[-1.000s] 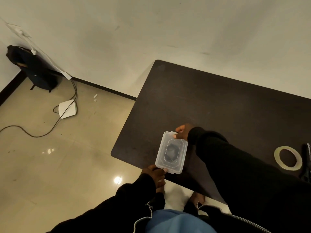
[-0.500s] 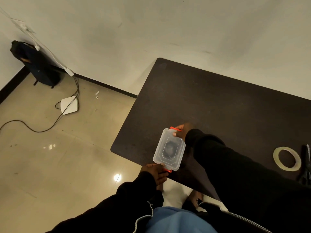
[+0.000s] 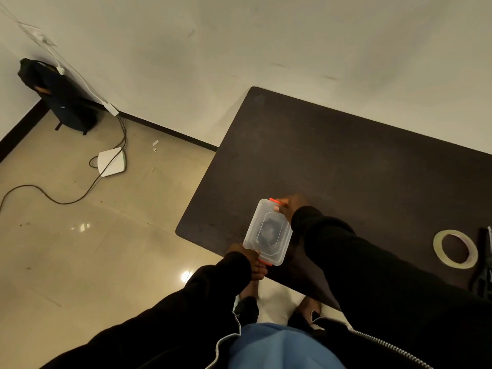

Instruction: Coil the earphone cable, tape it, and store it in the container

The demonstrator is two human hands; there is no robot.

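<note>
1. Container (image 3: 267, 231): clear plastic box with its lid on, lying at the near left corner of the worktop (image 3: 332, 166), long axis running away from you. Orange latches show at both short ends.
2. Cable (image 3: 268, 231): a dark coil seen through the lid, inside the container. Detail is too blurred to tell more.
3. Your left hand (image 3: 250, 258): at the near short end of the container, fingers curled against the near orange latch (image 3: 263, 262). It grips that end; the fingertips are hidden under the rim.
4. Your right hand (image 3: 291, 205): at the far short end, fingertips pinching the far orange latch (image 3: 274, 201). The hand is motion-blurred.
5. Tape roll (image 3: 455, 249): pale ring lying flat on the worktop, well apart from the container, towards the right edge of view.
6. Dark tool (image 3: 486, 262): just beside the tape roll at the frame's right edge, cut off; you cannot tell what it is.
7. Sleeves: both your arms are in black; a zip runs along the jacket's edge at lower right.
8. Floor (image 3: 80, 249): glossy beige tiles left of the worktop, bearing a white flat device (image 3: 111, 162) with a dark lead trailing from it.
9. Black bag (image 3: 58, 97): stands in the corner by the wall.
</note>
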